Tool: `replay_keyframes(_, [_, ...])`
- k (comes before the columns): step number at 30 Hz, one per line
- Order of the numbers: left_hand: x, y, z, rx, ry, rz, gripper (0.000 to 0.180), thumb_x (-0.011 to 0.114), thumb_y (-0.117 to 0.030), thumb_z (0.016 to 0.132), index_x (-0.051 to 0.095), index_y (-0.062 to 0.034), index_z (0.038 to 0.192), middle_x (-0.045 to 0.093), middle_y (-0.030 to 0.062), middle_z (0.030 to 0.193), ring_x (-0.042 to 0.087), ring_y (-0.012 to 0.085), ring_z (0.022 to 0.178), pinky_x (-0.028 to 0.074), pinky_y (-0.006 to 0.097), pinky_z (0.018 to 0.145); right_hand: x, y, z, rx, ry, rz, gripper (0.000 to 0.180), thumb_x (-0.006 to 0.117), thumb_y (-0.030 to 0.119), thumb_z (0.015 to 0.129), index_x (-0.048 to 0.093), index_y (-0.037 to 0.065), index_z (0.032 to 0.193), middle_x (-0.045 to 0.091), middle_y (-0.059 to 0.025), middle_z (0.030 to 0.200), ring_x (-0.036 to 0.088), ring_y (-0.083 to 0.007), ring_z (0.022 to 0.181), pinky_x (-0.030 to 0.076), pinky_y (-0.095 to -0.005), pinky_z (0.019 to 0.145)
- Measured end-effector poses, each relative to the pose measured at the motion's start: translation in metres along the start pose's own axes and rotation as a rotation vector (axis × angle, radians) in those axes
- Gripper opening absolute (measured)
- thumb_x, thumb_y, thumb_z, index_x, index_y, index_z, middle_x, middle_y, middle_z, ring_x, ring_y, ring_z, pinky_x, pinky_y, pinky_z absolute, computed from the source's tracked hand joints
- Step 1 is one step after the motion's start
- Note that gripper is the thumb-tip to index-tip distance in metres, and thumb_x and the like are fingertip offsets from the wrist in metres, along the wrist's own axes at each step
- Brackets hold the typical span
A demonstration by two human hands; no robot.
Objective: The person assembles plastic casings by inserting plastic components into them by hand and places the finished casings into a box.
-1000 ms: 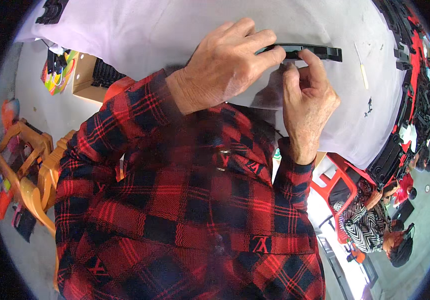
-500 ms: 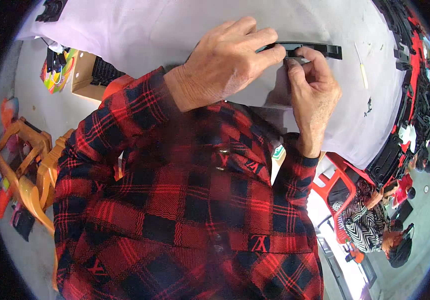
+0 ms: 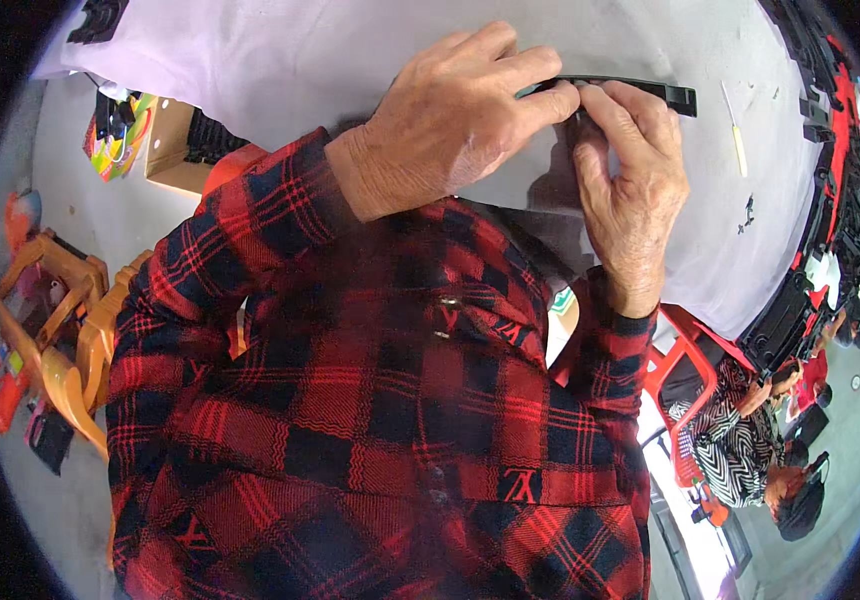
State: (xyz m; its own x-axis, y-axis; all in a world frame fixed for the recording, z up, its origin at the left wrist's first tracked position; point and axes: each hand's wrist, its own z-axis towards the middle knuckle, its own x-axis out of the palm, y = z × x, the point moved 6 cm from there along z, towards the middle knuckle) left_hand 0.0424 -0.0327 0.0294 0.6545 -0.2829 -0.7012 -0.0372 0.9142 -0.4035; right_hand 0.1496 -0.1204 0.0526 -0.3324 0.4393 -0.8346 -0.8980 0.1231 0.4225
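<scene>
While both hands pinch a flat black strip (image 3: 630, 90) above the pale worktop (image 3: 350, 50), the left hand (image 3: 450, 120) steadies it and the right hand (image 3: 630, 180) fingers its edge.

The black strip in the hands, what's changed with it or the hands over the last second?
Very little. The right hand drew its fingertips in toward the left hand's, so both now pinch the long black strip at nearly the same spot. The left hand keeps its grip, and the strip stays level over the white table. The small pale stick lies where it was.
</scene>
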Motion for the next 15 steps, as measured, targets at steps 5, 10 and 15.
replay_keyframes(5, [0.001,0.006,-0.004,-0.009,0.003,-0.036,0.038,0.075,-0.006,0.065,0.070,-0.0134,0.102,0.059,0.0025,0.090,0.059,0.0247,0.083,0.052,0.036,0.069,0.003,-0.007,0.001,-0.080,0.013,-0.024,0.031,0.063,-0.002,0.070,0.071,0.009,0.098,0.064,-0.0049,0.098,0.058,-0.0260,0.086,0.049,-0.0357,0.078])
replay_keyframes(10, [-0.002,0.009,-0.005,0.024,-0.022,-0.090,0.035,0.077,-0.007,0.068,0.069,-0.0147,0.101,0.063,0.0027,0.094,0.061,0.0247,0.084,0.053,0.035,0.070,0.001,-0.010,0.005,-0.103,0.028,0.013,0.032,0.063,-0.002,0.069,0.071,0.010,0.097,0.064,-0.0049,0.098,0.058,-0.0255,0.086,0.049,-0.0351,0.078])
replay_keyframes(15, [0.002,0.010,-0.005,0.046,-0.014,-0.128,0.034,0.076,-0.008,0.069,0.068,-0.0148,0.101,0.064,0.0035,0.095,0.061,0.0256,0.084,0.052,0.036,0.069,0.002,-0.014,0.003,-0.097,0.016,0.070,0.031,0.063,-0.002,0.069,0.071,0.010,0.097,0.064,-0.0047,0.098,0.058,-0.0253,0.085,0.049,-0.0347,0.077])
